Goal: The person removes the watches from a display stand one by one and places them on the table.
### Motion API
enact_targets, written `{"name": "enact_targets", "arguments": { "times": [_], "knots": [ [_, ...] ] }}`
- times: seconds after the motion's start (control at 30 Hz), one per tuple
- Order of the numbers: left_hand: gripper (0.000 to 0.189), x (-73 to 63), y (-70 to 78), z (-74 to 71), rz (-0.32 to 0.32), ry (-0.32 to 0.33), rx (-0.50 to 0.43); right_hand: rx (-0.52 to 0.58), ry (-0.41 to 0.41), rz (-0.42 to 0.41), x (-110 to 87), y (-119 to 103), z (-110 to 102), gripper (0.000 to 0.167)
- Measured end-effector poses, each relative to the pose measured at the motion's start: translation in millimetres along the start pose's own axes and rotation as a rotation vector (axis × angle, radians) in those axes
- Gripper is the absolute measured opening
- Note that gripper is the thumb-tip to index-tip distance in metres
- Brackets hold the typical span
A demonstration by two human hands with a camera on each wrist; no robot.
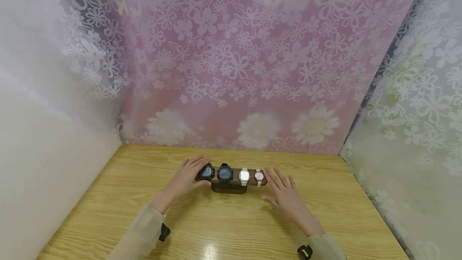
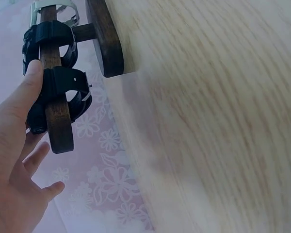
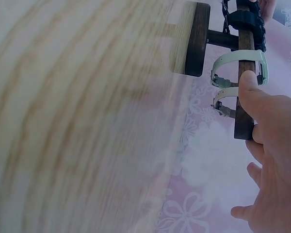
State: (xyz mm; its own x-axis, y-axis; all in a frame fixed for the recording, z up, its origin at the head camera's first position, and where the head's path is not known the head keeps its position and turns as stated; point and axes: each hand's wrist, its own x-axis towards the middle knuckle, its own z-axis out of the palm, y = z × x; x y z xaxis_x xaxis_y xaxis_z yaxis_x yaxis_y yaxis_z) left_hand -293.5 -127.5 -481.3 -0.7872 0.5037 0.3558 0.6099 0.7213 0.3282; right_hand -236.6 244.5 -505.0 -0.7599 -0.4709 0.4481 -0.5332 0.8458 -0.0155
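Wooden watch stand (image 1: pixel 228 189) on counter (image 1: pixel 223 220); raised crossbar (image 1: pixel 236 174) lets four watches (image 1: pixel 225 174) loop round it. Left grip (image 1: pixel 188 175), right grip (image 1: pixel 285 196) both wide, at opposite ends, probably steadying.

On my feed, a dark wooden watch stand (image 1: pixel 229 189) sits upright in the lower middle of the head view, carrying, left to right, two black watches (image 1: pixel 225 173), a mint-strapped square watch (image 1: pixel 244 176) and a smaller, round, pale-strapped watch (image 1: pixel 259 176)
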Motion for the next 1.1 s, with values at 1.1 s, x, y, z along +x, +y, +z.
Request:
{"name": "enact_targets", "arguments": {
  "times": [1.1],
  "knots": [
    [0.077, -22.0, -22.2, -11.8, 0.059, 0.169, 0.113, 0.024, -0.055, 0.026, 2.4, -0.5, -4.0, 0.088]
  ]
}}
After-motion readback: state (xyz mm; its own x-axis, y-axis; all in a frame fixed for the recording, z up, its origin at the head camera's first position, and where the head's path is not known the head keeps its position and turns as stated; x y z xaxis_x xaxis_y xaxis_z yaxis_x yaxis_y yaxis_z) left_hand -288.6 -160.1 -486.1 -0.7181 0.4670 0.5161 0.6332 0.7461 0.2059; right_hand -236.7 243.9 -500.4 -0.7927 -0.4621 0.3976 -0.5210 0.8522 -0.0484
